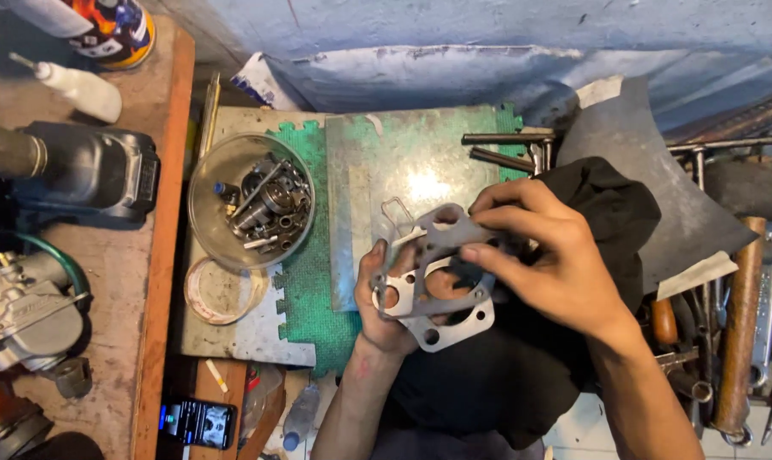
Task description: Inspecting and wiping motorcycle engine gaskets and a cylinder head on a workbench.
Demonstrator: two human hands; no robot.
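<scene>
Grey metal fills the centre of the frame: two flat gasket-shaped plates (441, 281) with round and oblong cut-outs, held stacked a little above a black cloth (522, 375) that drapes toward the lower middle of the picture. The left hand (386, 298) comes up from the bottom edge and cups the lower plate from beneath, thumb and fingers curled closed around its left rim. The right hand (544, 255) reaches in from the lower right, its fingers pinched shut on the upper plate near the top edge, the index finger laid across the plate's right side. Both hands are together on the same stack, neither one loose.

Judged from this pose, the work looks like pairing or parting the plates, and it would go best with the holes kept lined up, the grip kept at the rims rather than over the openings, and the thin metal kept flat so it does not bend.

Behind the hands, a scuffed steel sheet (403, 170) lies on a green foam mat (305, 290) in the upper middle. Left of centre, a clear round bowl (250, 200) holds bolts, nuts and small bearings. A white squeeze bottle (79, 89) lies at upper left on a wooden bench (160, 324), with a dark engine part (79, 170) below it. A wooden-handled tool (740, 324) sits among spanners at the right edge, and a lit phone (197, 422) glows at lower left.
</scene>
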